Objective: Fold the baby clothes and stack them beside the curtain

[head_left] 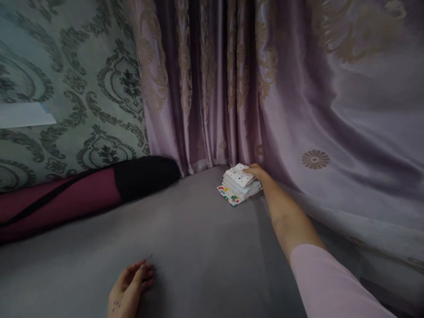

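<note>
A stack of folded white cloths with small printed dots sits on the grey sheet, close to the curtain. Its bottom piece shows a colourful print. My right hand reaches out to the top of this stack, its thumb on the uppermost cloth and the other fingers around the far right side, partly hidden. Near the lower edge of the view, my left hand hovers low over the sheet with its fingers curled; whether it holds the thin dark thing at its fingertips is too small to tell.
The grey sheet spreads beneath both hands. A long maroon and black bag lies along the patterned wall at the left. Purple curtains hang behind and to the right of the stack. A white object shows at the far left.
</note>
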`<action>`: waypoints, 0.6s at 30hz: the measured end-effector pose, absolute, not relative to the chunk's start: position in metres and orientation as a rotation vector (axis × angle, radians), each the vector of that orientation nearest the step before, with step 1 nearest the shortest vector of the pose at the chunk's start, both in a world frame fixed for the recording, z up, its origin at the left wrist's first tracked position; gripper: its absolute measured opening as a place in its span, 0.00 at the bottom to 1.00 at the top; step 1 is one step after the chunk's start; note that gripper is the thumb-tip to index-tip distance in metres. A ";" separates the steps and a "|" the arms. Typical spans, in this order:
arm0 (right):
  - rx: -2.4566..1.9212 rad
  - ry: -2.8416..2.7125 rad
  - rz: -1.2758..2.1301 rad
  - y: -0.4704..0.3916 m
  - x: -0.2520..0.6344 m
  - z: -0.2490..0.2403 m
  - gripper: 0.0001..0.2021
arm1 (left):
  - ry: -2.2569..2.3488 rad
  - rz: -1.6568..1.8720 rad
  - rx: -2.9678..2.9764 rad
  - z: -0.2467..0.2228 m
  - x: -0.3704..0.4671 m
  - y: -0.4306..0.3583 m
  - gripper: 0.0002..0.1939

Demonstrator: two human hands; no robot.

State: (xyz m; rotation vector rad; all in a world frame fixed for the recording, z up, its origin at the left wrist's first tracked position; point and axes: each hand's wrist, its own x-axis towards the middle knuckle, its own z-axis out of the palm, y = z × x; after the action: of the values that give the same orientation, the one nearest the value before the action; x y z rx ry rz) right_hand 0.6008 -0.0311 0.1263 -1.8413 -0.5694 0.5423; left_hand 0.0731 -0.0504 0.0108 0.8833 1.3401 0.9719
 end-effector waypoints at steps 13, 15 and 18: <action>-2.368 -1.178 0.144 -0.015 0.545 0.111 0.20 | 1.362 0.981 0.878 0.014 0.077 -0.051 0.29; -2.412 -1.222 0.170 -0.010 0.543 0.107 0.23 | 1.359 0.991 0.874 0.014 0.077 -0.052 0.30; -2.496 -1.209 0.211 -0.006 0.545 0.102 0.28 | 1.341 0.996 0.883 0.015 0.077 -0.054 0.30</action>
State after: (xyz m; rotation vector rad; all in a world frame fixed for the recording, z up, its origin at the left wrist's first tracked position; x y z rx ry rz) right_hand 0.5447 -0.0059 0.1018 -2.4957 -1.2094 0.2114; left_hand 0.0767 -0.0539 0.0153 0.8834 1.3415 0.9961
